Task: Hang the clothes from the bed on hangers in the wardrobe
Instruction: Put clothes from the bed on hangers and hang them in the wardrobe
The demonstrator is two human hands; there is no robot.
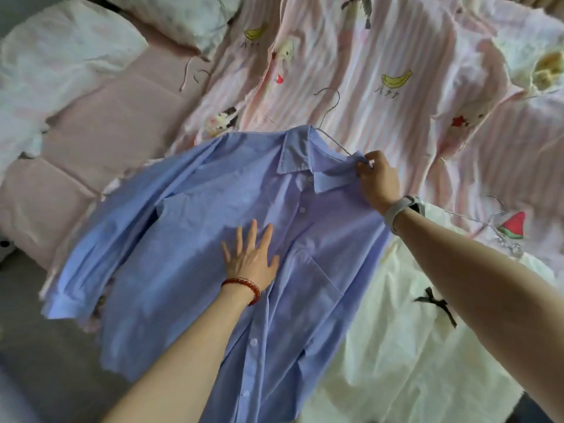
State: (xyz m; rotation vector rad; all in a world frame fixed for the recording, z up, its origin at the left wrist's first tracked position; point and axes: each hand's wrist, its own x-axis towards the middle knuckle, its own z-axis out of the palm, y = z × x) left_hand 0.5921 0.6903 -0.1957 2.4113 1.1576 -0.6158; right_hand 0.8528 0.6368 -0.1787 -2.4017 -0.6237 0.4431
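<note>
The left hand (pixel 248 257) lies flat on the blue shirt (pixel 213 239) while the right hand (pixel 377 178) pinches its shoulder over the hanger (pixel 331 138), and should tug gently.

A blue button-up cotton shirt (pixel 244 239) lies spread on the near part of the bed, over the pink striped cartoon-print duvet (pixel 381 50), with a thin metal wire hanger (pixel 331 129) in its collar, the hook pointing to the far side. The left hand (pixel 251 257) rests flat on the shirt's middle, while the right hand (pixel 377 175) pinches the shirt's shoulder to the right of the collar. A cream white garment with a dark bow (pixel 421 331) lies right of the shirt, more wire hangers (pixel 494 221) beyond it, and white pillows (pixel 61 62) lie at the far left.
</note>
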